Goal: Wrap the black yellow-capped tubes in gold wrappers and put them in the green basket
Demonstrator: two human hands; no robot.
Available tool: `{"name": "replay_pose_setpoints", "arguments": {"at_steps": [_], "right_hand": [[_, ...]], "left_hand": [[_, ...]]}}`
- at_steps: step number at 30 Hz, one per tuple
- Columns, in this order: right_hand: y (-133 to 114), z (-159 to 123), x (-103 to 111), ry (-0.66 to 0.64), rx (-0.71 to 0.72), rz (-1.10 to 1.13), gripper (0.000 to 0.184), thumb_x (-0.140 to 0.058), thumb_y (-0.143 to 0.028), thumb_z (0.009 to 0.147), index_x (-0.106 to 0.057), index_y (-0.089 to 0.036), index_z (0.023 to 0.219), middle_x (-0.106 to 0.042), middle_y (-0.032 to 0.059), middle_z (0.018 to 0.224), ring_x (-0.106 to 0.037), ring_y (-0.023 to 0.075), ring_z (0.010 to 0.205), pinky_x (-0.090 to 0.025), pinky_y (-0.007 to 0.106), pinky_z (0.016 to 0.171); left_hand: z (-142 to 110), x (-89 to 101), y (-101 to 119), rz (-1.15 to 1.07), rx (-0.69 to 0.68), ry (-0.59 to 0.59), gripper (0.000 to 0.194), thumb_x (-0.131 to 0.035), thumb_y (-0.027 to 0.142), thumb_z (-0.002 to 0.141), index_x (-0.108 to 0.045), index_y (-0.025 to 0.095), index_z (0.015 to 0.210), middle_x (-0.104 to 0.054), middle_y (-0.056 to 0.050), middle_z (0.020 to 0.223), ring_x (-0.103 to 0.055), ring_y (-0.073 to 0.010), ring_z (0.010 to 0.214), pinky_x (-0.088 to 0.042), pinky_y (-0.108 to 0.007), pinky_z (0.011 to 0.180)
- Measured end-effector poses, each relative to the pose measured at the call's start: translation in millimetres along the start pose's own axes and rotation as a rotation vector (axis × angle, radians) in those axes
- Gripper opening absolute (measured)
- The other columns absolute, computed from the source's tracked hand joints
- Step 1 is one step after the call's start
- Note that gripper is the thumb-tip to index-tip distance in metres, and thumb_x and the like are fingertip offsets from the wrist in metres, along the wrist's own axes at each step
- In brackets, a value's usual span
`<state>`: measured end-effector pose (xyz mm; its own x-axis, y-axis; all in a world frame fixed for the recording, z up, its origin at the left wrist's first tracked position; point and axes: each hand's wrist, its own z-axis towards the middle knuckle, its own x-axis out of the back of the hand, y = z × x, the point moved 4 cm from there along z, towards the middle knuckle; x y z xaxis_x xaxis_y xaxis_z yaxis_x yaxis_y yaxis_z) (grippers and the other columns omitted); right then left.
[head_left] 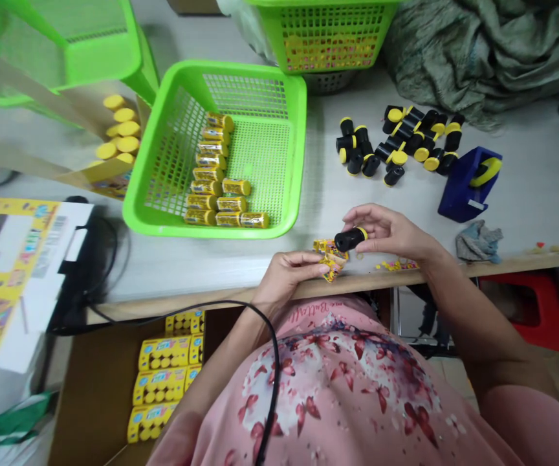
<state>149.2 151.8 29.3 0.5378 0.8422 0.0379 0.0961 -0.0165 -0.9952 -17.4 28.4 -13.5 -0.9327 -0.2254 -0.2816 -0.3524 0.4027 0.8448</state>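
My right hand point(389, 232) grips a small black canister point(349, 240) with a yellow cap, its dark end tilted toward the left. Just beside it, my left hand point(289, 275) pinches a small yellow printed wrapper point(332, 268) at the table's front edge. The canister's end sits close to the wrapper; whether they touch I cannot tell. A group of similar black canisters point(405, 139) with yellow caps lies loose beyond my right hand. Several wrapped yellow canisters point(206, 175) lie in rows in the green basket point(299, 162), up and left of my hands.
A blue tape dispenser point(468, 184) and a crumpled grey cloth point(478, 241) stand right of my right hand. Small yellow and pink bits point(398, 265) lie near the edge. Another green basket point(332, 39) is at the back. A black cable point(202, 303) crosses before me; a cardboard box point(83, 388) with yellow packs is below.
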Motion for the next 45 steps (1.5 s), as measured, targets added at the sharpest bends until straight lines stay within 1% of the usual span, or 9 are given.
{"name": "replay_pose_setpoints", "arguments": {"at_steps": [7,13,18,22,26,29,35,41,45], "right_hand": [[-3.3,1.4,-6.6,-0.151,0.022,-0.079,0.031,-0.074,-0.029,0.079,-0.068,-0.017,0.108,-0.066,0.0064,0.105,-0.065,0.0158,0.096,-0.055,0.033,0.088],[-9.3,3.5,-15.4,-0.100,0.096,-0.242,0.026,-0.070,-0.030,0.082,-0.069,-0.022,0.107,-0.066,0.0069,0.109,-0.064,0.0178,0.102,-0.055,0.034,0.089],[-17.7,2.3,-20.8,-0.028,0.160,-0.396,0.023,-0.067,-0.026,0.084,-0.070,-0.023,0.107,-0.068,0.0070,0.108,-0.065,0.0180,0.097,-0.057,0.031,0.082],[-25.2,-0.2,-24.3,-0.032,0.245,-0.551,0.023,-0.063,-0.020,0.087,-0.071,-0.023,0.108,-0.070,0.0067,0.106,-0.066,0.0185,0.096,-0.056,0.034,0.086],[-26.8,-1.8,-32.1,-0.071,0.305,-0.661,0.028,-0.056,-0.015,0.090,-0.070,-0.023,0.113,-0.070,0.0079,0.111,-0.067,0.0202,0.104,-0.055,0.037,0.094],[-24.2,-4.2,-41.1,-0.075,0.331,-0.659,0.040,-0.052,-0.015,0.092,-0.061,-0.025,0.131,-0.067,0.0084,0.128,-0.062,0.0226,0.119,-0.052,0.043,0.104],[-10.8,-14.1,-55.2,-0.097,0.291,-0.520,0.060,-0.047,-0.024,0.098,-0.027,-0.023,0.154,-0.033,0.0089,0.159,-0.033,0.0178,0.147,-0.033,0.041,0.121],[-0.2,-14.6,-39.8,0.084,0.258,-0.302,0.034,-0.053,-0.024,0.096,-0.064,-0.025,0.128,-0.069,0.0055,0.127,-0.062,0.0177,0.121,-0.048,0.038,0.108],[4.2,-15.1,-40.3,0.187,0.198,-0.233,0.026,-0.062,-0.028,0.090,-0.072,-0.024,0.114,-0.074,0.0044,0.112,-0.069,0.0173,0.104,-0.055,0.033,0.094]], "left_hand": [[0.7,-0.7,0.0,-0.042,0.012,0.055,0.028,-0.092,0.030,0.046,-0.079,0.018,0.068,-0.078,-0.005,0.075,-0.067,-0.0173,0.067,-0.054,-0.034,0.079],[3.8,-10.3,-0.6,-0.131,0.028,0.035,0.029,-0.091,0.029,0.047,-0.078,0.018,0.071,-0.075,-0.002,0.071,-0.064,-0.0148,0.064,-0.052,-0.030,0.073],[4.8,-13.3,-1.5,-0.134,-0.046,0.081,0.028,-0.091,0.032,0.049,-0.073,0.017,0.065,-0.067,0.003,0.058,-0.055,-0.0088,0.050,-0.044,-0.023,0.053],[3.3,-11.0,-1.9,-0.106,-0.079,0.133,0.029,-0.091,0.032,0.050,-0.075,0.018,0.069,-0.073,0.001,0.067,-0.062,-0.0116,0.059,-0.051,-0.026,0.064],[4.4,-11.2,0.2,-0.093,-0.033,0.063,0.034,-0.092,0.031,0.049,-0.078,0.017,0.078,-0.076,-0.002,0.073,-0.066,-0.0151,0.065,-0.054,-0.030,0.071],[6.9,-12.3,5.0,-0.154,-0.017,0.002,0.032,-0.091,0.029,0.050,-0.079,0.018,0.077,-0.075,-0.001,0.068,-0.065,-0.0133,0.060,-0.053,-0.027,0.067],[9.7,-16.8,12.9,-0.239,-0.012,-0.006,0.029,-0.092,0.030,0.049,-0.077,0.017,0.071,-0.074,-0.001,0.066,-0.064,-0.0115,0.058,-0.053,-0.024,0.064],[5.0,-21.1,11.5,-0.256,0.109,-0.213,0.036,-0.087,0.041,0.060,-0.076,0.012,0.079,-0.076,-0.006,0.074,-0.070,-0.0173,0.060,-0.058,-0.029,0.065],[0.3,-20.4,9.7,-0.258,0.112,-0.287,0.035,-0.087,0.036,0.061,-0.076,0.012,0.084,-0.077,-0.009,0.082,-0.073,-0.0202,0.067,-0.059,-0.033,0.072]]}}
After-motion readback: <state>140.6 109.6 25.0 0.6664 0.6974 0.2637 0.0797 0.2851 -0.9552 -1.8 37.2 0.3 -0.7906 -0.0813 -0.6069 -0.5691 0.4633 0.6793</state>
